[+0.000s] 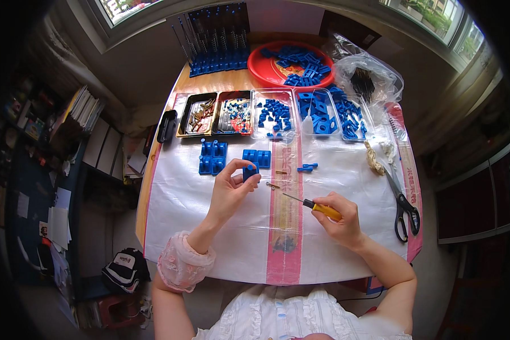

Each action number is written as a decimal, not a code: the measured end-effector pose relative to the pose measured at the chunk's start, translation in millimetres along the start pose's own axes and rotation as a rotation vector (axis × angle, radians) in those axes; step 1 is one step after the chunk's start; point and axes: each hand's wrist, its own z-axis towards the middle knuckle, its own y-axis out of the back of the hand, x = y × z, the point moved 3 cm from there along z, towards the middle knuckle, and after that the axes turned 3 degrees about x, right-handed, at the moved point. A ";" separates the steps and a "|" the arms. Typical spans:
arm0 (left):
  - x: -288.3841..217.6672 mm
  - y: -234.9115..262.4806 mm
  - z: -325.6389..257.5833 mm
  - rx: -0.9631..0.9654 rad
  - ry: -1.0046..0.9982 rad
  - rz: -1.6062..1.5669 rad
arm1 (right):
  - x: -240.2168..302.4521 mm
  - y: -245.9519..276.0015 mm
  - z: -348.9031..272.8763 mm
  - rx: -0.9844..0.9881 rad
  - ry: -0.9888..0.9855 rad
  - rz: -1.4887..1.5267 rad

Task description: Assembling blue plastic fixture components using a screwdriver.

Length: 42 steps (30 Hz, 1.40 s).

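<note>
- Windows (456, 22) stand beyond the table (209, 84), its wooden top largely covered by a white plastic sheet (226, 252) with pink bands.
- Your left hand (226, 188) has thumb and fingers pinching a blue plastic block (250, 171), just in front of a cluster of similar blocks (264, 158); whether they touch, I cannot tell.
- Your right fingers are wrapped around a yellow-and-black screwdriver (326, 211); its tip is apart from the block, near small brass pieces (273, 186) on the sheet.
- Both that cluster and the pegged blocks (212, 158) to its left look assembled, though the held block seems unfinished.
- Much appears left: loose blue and brass parts fill the row of trays (216, 113), with more blue pieces in the red basin (258, 71).
- Trays limit you ahead and black-handled scissors (403, 207) on your right; your widest working room lies between your forearms, down to the table's front edge.
</note>
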 end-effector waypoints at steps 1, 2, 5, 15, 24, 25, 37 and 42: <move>-0.8 4.5 1.5 -0.029 -0.005 0.014 | 0.6 -0.3 -0.3 0.025 -0.010 -0.007; -1.9 9.2 2.9 -0.057 -0.011 0.029 | 1.9 -0.1 -0.6 0.051 -0.021 -0.014; -9.4 22.7 5.9 -0.095 -0.087 0.132 | 3.2 -3.1 -1.2 0.096 -0.024 -0.016; -80.5 24.2 -1.1 -0.323 -0.552 0.907 | -4.3 -5.3 -4.7 0.136 -0.039 0.001; -89.0 16.8 7.5 -0.042 -0.420 1.088 | -2.4 -4.6 -4.1 0.172 -0.038 -0.010; -85.3 19.6 14.1 0.003 -0.395 1.126 | -2.5 -5.5 -4.1 0.172 -0.031 -0.012; -48.4 38.9 62.3 0.061 -0.281 1.370 | -6.0 -6.1 -4.2 0.213 -0.015 -0.040; -43.9 43.4 63.1 0.107 -0.294 1.410 | -6.1 -6.8 -4.5 0.235 -0.019 -0.044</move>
